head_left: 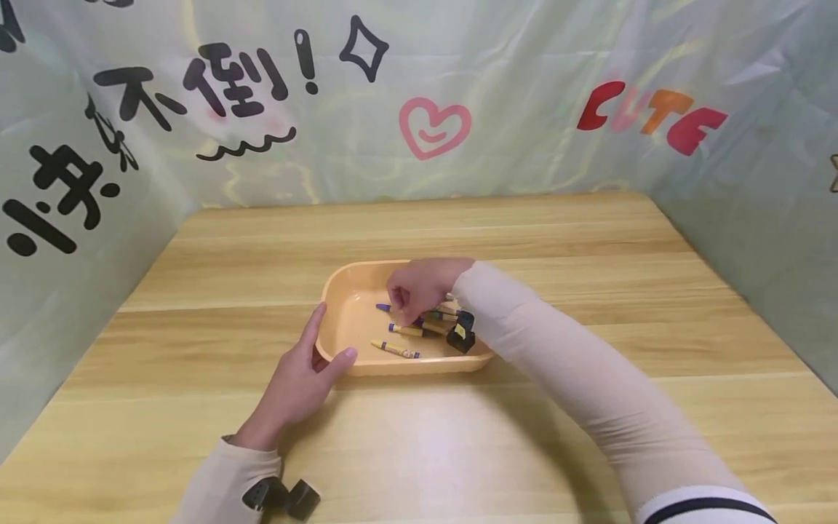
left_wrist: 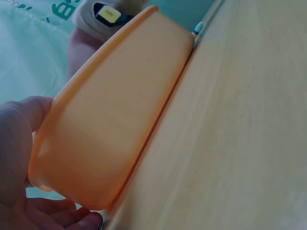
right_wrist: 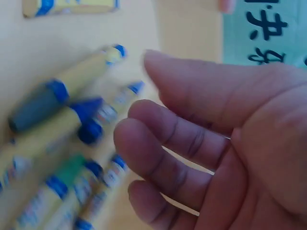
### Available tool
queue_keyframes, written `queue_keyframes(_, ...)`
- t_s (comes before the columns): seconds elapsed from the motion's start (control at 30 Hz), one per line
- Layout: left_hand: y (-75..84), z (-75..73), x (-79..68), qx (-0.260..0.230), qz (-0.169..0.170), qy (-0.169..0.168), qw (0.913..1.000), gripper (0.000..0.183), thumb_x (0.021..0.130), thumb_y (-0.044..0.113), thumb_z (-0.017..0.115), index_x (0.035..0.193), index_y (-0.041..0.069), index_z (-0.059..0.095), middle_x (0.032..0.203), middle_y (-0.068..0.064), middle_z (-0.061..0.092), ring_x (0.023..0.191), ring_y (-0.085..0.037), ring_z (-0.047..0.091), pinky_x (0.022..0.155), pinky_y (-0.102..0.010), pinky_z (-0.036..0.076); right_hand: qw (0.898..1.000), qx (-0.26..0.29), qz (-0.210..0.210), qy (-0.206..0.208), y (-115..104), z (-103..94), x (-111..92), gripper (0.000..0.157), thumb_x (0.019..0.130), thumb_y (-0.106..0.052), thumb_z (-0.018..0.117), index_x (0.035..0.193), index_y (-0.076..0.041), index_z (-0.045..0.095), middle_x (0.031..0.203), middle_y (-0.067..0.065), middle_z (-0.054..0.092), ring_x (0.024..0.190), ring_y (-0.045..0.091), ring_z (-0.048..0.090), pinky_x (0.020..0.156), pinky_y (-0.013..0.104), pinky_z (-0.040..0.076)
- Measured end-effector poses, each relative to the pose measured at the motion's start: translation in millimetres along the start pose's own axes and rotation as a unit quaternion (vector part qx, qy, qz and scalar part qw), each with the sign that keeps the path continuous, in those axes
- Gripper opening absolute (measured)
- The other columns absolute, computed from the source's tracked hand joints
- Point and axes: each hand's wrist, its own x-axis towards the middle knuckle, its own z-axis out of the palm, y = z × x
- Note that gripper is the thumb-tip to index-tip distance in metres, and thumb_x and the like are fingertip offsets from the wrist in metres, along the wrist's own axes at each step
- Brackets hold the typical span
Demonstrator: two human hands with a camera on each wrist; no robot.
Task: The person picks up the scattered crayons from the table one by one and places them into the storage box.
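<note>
An orange plastic tray (head_left: 419, 367) rests on the wooden table with several crayons inside. My left hand (head_left: 294, 382) grips its near left corner, thumb over the rim and fingers along the outer wall, as the left wrist view also shows. Over the crayons, inside the tray, my right hand (head_left: 419, 287) reaches down with bent fingers. In the right wrist view its thumb (right_wrist: 192, 88) stands apart from the curled fingers, with nothing between them. A yellow crayon (head_left: 395, 349) lies near the front wall, beside another with a dark end (head_left: 406, 330). Green-tipped and blue-tipped crayons (right_wrist: 86, 110) overlap by the fingertips.
The wooden table (head_left: 196, 349) extends around the tray. Printed cloth (head_left: 524, 94) hangs behind it and at both sides. Black wrist devices (head_left: 461, 335) are on both sleeves. A pale blue crayon tip (left_wrist: 197, 28) shows past the tray's far corner in the left wrist view.
</note>
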Motion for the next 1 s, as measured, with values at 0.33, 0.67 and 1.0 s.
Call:
queue_keyframes(0.33,0.9,0.3,-1.1,0.003,-0.004,-0.002,1.0,0.086,0.094,0.04,0.063,0.157,0.013,0.01,0.145,-0.024,0.042,0.123,-0.03,0.053,0.099,-0.041,0.046,0.994,0.029,-0.002,0.107,37.5,-27.1,-51.2,0.013,0.096,-0.02,0.063,0.092,-0.009,0.058,0.086,0.007,0.064,0.072,0.02,0.066,0.068,0.032,0.052)
queue_keyframes(0.67,0.4,-0.5,-1.7,0.004,0.006,-0.002,1.0,0.086,0.095,0.039,0.062,0.157,0.011,0.009,0.145,-0.024,0.042,0.125,-0.029,0.052,0.1,-0.041,0.045,0.985,0.071,0.039,0.153,97.7,-19.3,-103.4,0.014,0.097,-0.017,0.06,0.091,-0.004,0.057,0.082,0.01,0.063,0.071,0.026,0.063,0.063,0.034,0.049)
queue_keyframes(1.0,-0.4,-0.1,-1.4,0.003,0.013,-0.002,0.9999,0.086,0.095,0.038,0.062,0.157,0.01,0.009,0.146,-0.024,0.041,0.126,-0.029,0.05,0.101,-0.04,0.044,0.991,0.059,0.104,0.064,134.5,3.6,-126.6,0.032,0.097,-0.023,0.061,0.07,-0.006,0.059,0.062,0.0,0.058,0.056,0.011,0.047,0.056,0.026,0.04)
